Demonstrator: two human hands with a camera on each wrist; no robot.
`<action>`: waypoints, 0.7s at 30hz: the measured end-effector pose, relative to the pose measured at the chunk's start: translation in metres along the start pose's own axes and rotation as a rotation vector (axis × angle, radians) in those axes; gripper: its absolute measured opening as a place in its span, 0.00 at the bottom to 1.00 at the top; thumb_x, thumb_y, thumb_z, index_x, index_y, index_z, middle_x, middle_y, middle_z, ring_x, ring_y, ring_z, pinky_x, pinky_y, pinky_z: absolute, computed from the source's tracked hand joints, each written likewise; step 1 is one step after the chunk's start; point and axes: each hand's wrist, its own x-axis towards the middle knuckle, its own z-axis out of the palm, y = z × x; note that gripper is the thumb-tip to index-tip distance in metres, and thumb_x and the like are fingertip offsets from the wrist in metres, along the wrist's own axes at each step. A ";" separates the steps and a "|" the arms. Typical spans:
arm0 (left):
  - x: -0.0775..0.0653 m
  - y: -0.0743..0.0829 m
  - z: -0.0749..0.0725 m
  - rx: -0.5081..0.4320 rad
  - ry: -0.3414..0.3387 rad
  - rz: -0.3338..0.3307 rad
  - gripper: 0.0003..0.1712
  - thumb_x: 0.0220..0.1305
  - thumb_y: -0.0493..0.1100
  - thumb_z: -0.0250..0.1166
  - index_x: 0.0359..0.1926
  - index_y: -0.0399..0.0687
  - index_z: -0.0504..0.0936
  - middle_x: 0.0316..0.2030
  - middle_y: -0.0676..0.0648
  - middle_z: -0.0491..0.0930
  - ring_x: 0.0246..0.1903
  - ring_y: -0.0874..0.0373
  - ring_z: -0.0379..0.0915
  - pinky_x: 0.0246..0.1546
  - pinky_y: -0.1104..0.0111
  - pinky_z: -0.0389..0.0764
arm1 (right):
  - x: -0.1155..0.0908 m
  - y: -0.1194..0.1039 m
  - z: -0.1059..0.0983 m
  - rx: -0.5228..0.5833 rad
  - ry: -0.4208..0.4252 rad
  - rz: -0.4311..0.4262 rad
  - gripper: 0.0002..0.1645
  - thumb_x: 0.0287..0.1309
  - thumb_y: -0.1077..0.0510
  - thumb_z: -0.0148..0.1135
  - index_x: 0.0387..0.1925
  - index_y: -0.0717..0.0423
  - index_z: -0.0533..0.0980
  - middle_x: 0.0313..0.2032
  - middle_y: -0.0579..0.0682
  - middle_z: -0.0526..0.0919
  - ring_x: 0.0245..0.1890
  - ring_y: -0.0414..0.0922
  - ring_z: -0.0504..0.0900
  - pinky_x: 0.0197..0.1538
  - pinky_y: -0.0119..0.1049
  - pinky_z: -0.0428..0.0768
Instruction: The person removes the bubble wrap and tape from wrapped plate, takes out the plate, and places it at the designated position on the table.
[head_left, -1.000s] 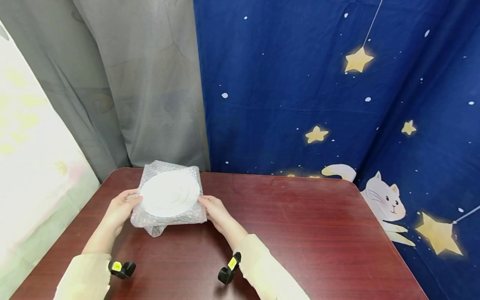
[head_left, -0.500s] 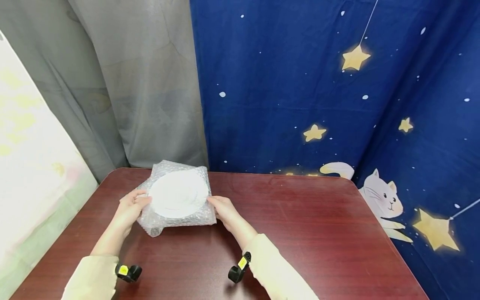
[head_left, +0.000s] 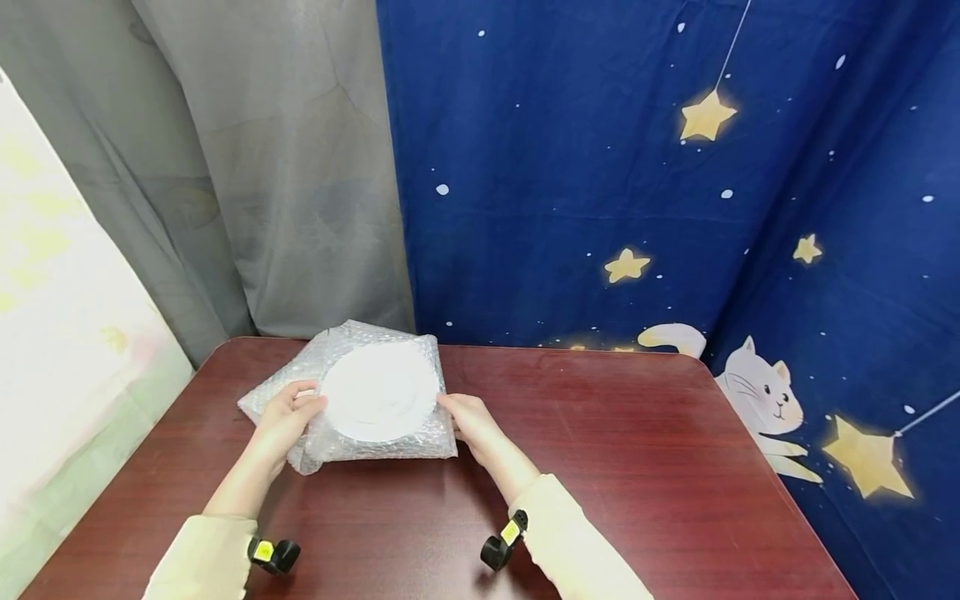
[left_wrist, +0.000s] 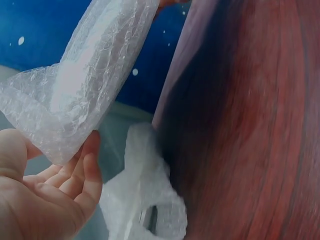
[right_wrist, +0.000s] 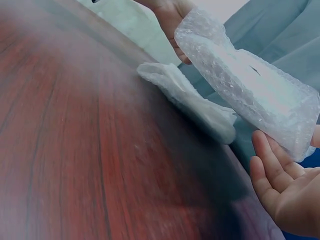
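A round white plate (head_left: pixel 381 392), seen through clear bubble wrap (head_left: pixel 420 444), is held up over the table between both hands. My left hand (head_left: pixel 283 423) pinches its left side, thumb above and fingers underneath. On the opposite edge my right hand (head_left: pixel 478 429) grips in the same way. In the left wrist view the wrapped plate (left_wrist: pixel 82 70) tilts, a corner of wrap between thumb and fingers. The right wrist view shows the other end of the package (right_wrist: pixel 265 95) resting on the fingers. Beneath it lies a second bubble-wrapped bundle (right_wrist: pixel 187 97), partly hidden in the head view.
The dark red wooden table (head_left: pixel 637 467) extends far to the right and toward the front. Grey curtain (head_left: pixel 315 208) and blue star-patterned curtain (head_left: pixel 525 208) hang just behind its back edge. A black wrist camera (head_left: pixel 275 556) sits on the left sleeve, another (head_left: pixel 502 543) on the right.
Both hands have carried the wrapped plate to the right. More of the second bubble-wrapped bundle now shows on the table to its left.
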 end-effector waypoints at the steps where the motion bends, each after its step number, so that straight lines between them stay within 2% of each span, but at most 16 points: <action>1: -0.001 0.002 0.002 -0.010 0.000 0.002 0.28 0.70 0.44 0.56 0.65 0.35 0.62 0.52 0.36 0.75 0.37 0.69 0.71 0.36 0.71 0.72 | -0.001 0.000 -0.002 -0.004 0.002 -0.002 0.21 0.64 0.52 0.56 0.46 0.69 0.76 0.27 0.47 0.78 0.26 0.39 0.78 0.37 0.36 0.79; 11: -0.002 0.012 0.020 -0.023 -0.003 0.027 0.27 0.69 0.43 0.57 0.63 0.35 0.64 0.48 0.39 0.79 0.36 0.67 0.70 0.35 0.72 0.72 | -0.011 -0.007 -0.023 -0.043 0.019 -0.024 0.19 0.64 0.53 0.55 0.41 0.68 0.77 0.25 0.45 0.77 0.23 0.38 0.77 0.34 0.35 0.78; 21: -0.004 0.020 0.042 -0.019 -0.036 0.018 0.26 0.69 0.42 0.58 0.62 0.32 0.64 0.48 0.35 0.78 0.37 0.64 0.72 0.38 0.73 0.73 | -0.027 -0.014 -0.042 -0.084 0.032 -0.002 0.16 0.64 0.54 0.56 0.37 0.65 0.77 0.23 0.45 0.76 0.24 0.38 0.76 0.33 0.33 0.77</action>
